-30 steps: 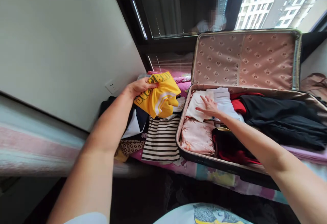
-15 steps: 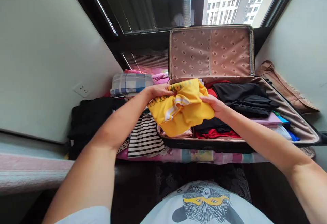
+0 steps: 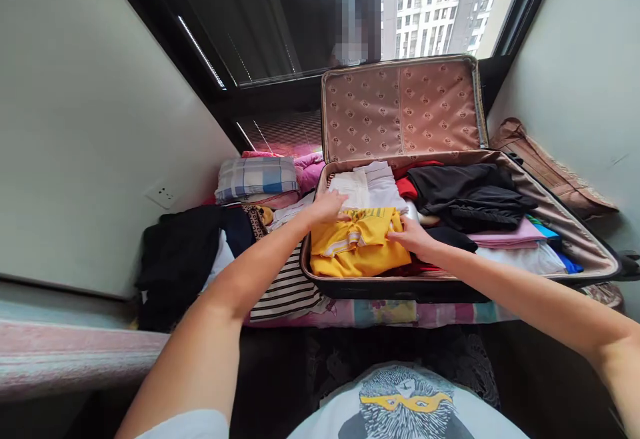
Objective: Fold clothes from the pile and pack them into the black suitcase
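A folded yellow shirt (image 3: 363, 255) with dark lettering and white-striped trim lies in the front left of the open suitcase (image 3: 360, 287). Resting at the shirt's upper left edge, my left hand (image 3: 327, 207) has its fingers spread. On the other side, my right hand (image 3: 416, 237) pinches the shirt's right edge. Folded white clothes (image 3: 367, 184) lie just behind the shirt. Black clothing (image 3: 467, 192) and a red piece (image 3: 406, 189) fill the suitcase to the right.
Left of the suitcase are a striped garment (image 3: 283, 290), a black clothes pile (image 3: 180, 259) and a plaid folded bundle (image 3: 257, 179). The suitcase lid (image 3: 400, 109) leans up against the window. A brown bag (image 3: 555, 172) stands by the right wall.
The yellow shirt has come down from above the suitcase into its front left part. My left fingers have spread from their grip; white clothes behind it now show.
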Motion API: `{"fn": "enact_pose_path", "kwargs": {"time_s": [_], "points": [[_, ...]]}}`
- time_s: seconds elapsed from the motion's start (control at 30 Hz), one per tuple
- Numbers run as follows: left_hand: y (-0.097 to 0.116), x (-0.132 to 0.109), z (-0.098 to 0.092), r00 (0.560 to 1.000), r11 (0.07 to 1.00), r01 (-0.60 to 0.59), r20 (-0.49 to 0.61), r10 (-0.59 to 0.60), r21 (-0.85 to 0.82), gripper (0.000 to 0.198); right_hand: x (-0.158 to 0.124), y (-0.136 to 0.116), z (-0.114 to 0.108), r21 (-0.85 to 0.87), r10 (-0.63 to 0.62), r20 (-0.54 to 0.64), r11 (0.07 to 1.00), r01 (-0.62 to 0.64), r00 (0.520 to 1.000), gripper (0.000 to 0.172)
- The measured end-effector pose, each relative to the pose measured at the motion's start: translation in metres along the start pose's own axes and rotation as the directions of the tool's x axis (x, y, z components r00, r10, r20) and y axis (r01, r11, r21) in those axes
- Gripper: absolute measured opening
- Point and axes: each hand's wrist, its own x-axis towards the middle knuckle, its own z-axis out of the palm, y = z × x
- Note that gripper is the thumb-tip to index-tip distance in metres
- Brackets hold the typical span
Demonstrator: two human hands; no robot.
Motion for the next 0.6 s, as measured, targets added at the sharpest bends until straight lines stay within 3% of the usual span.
{"fn": "enact_pose_path", "kwargs": {"time_s": [0.03, 0.07, 0.1, 0.17, 0.23, 0.33, 0.43, 0.5, 0.53, 0.6], "points": [[0.006, -0.012, 0.006, 1.000, 1.000, -0.005, -0.028, 0.005, 0.002, 0.090, -0.001, -0.001, -0.006, -0.227, -0.118, -0.081, 0.969, 0.097, 0.990, 0.071], [0.012, -0.025, 0.014, 1.000, 1.000, -0.012, -0.027, 0.012, -0.010, 0.102, -0.002, -0.001, -0.011, -0.444, -0.254, -0.118, 0.878, 0.178, 0.960, 0.074], [0.020, -0.036, 0.024, 1.000, 0.999, -0.020, 0.006, 0.020, -0.030, 0.111, -0.001, -0.002, -0.013, -0.618, -0.374, -0.098, 0.749, 0.238, 0.922, 0.078], [0.037, -0.054, 0.045, 0.994, 0.996, -0.030, 0.098, 0.038, -0.078, 0.117, 0.004, -0.002, -0.007, -0.796, -0.486, 0.070, 0.499, 0.343, 0.871, 0.078], [0.050, -0.065, 0.061, 0.987, 0.992, -0.028, 0.156, 0.047, -0.123, 0.114, 0.011, 0.002, 0.009, -0.826, -0.420, 0.281, 0.351, 0.440, 0.863, 0.072], [0.051, -0.079, 0.064, 0.983, 0.976, -0.067, 0.152, 0.100, -0.207, 0.107, 0.021, 0.012, 0.032, -0.815, -0.174, 0.465, 0.299, 0.497, 0.868, 0.068], [0.023, -0.099, 0.051, 0.952, 0.880, -0.253, 0.058, 0.301, -0.401, 0.082, 0.028, 0.015, 0.034, -0.808, -0.045, 0.521, 0.296, 0.510, 0.852, 0.073], [-0.012, -0.112, 0.044, 0.941, 0.768, -0.327, -0.113, 0.319, -0.551, 0.058, 0.034, 0.008, 0.029, -0.793, -0.069, 0.542, 0.287, 0.537, 0.838, 0.072], [-0.032, -0.116, 0.043, 0.950, 0.735, -0.312, -0.205, 0.235, -0.602, 0.052, 0.039, 0.002, 0.027, -0.786, -0.110, 0.541, 0.286, 0.548, 0.834, 0.069], [-0.074, -0.115, 0.046, 0.940, 0.749, -0.162, -0.331, -0.080, -0.642, 0.048, 0.053, -0.017, 0.029, -0.773, -0.236, 0.512, 0.291, 0.563, 0.826, 0.064]]}}
